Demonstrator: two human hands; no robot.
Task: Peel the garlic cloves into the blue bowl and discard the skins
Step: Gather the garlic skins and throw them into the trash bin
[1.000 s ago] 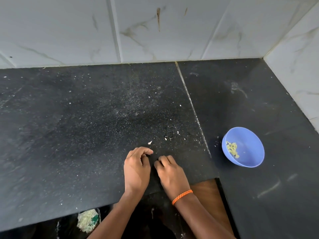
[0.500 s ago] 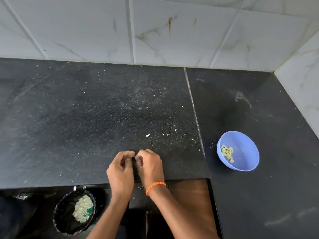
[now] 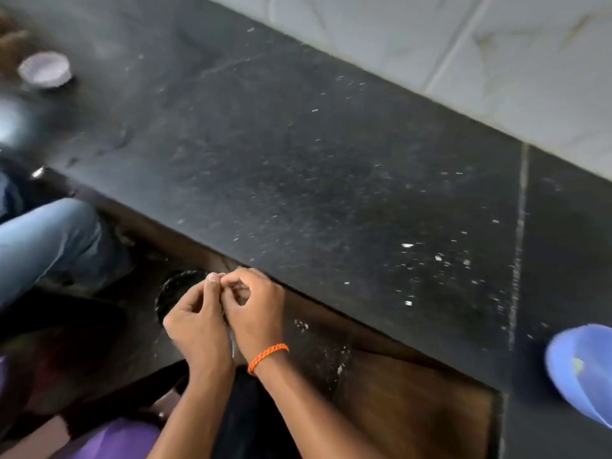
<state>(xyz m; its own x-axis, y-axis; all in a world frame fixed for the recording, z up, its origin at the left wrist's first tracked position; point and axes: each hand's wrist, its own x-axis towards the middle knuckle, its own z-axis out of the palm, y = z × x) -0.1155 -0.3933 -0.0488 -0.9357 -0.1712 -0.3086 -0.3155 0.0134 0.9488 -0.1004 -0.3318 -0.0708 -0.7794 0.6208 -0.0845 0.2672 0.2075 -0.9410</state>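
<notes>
Currently discard step, I think: left hand (image 3: pixel 198 326) and right hand (image 3: pixel 255 313) meet fingertip to fingertip over the black bin (image 3: pixel 175 289), below the counter (image 3: pixel 331 193) edge. Contents unclear. Blue bowl (image 3: pixel 579 372) sits far right of the bin. Next: release skins.

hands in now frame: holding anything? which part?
Cannot tell what. The left hand and right hand meet fingertip to fingertip, fingers curled as if pinching something tiny, below the counter edge. The item itself is hidden.

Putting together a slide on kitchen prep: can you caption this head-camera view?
Both hands, left and right, pinch together beyond the dark counter edge; blue bowl at right.
</notes>
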